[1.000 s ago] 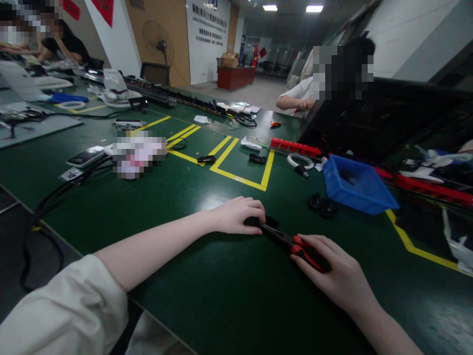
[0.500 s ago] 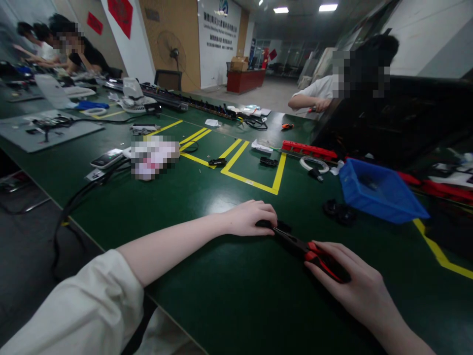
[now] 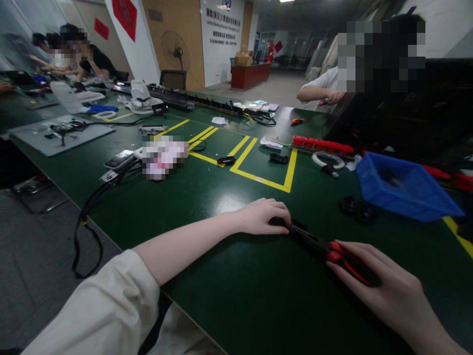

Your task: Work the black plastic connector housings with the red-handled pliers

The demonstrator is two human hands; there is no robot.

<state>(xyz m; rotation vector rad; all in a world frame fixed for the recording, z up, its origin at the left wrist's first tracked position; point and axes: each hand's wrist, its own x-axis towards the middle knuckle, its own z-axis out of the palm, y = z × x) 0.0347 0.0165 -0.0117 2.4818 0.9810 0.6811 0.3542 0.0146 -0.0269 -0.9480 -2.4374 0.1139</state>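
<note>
head view.
left hand (image 3: 264,217) palm down on table (image 3: 236,305), fingers pressed together, tips pinning small black part (image 3: 279,221) to surface.
part sits well left of blue bin (image 3: 406,192), nearer wearer.
right hand (image 3: 388,291) closed around red-black handles of pliers (image 3: 320,244), in front of bin; dark nose reaches part, contact looks made.
two black round pieces (image 3: 356,209) just beside bin's left corner.
co-worker's hand (image 3: 332,96) beyond bin, far table edge, holding red-handled tool; grip detail too small to tell.

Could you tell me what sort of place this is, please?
Probably an assembly workshop: a long green workbench marked with yellow tape, a blue parts bin and red-handled pliers in the right hand.
</note>
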